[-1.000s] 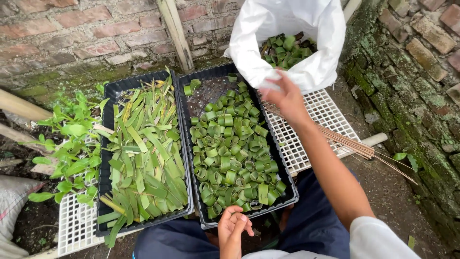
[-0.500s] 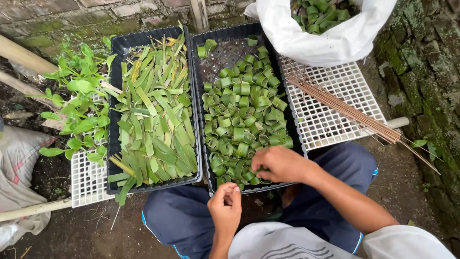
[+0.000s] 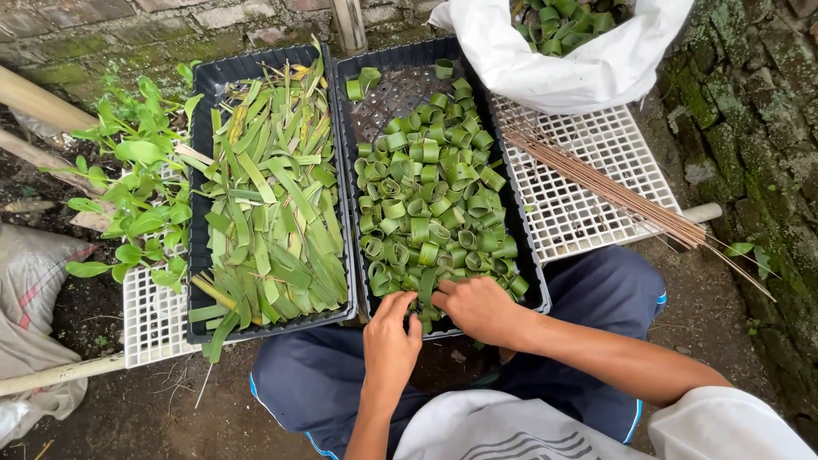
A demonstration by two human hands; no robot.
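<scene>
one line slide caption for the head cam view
Both hands, left hand and right hand, meet at the near edge of a black tray of rolled green leaf rings.

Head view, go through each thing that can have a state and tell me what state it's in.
left hand: fingers on a leaf strip
right hand: pinching the same strip
right tray: mostly filled with rolled leaf rings
left tray: heaped with flat leaf strips
white sack: open, holding rings
thin sticks: loose on the white grid
</scene>
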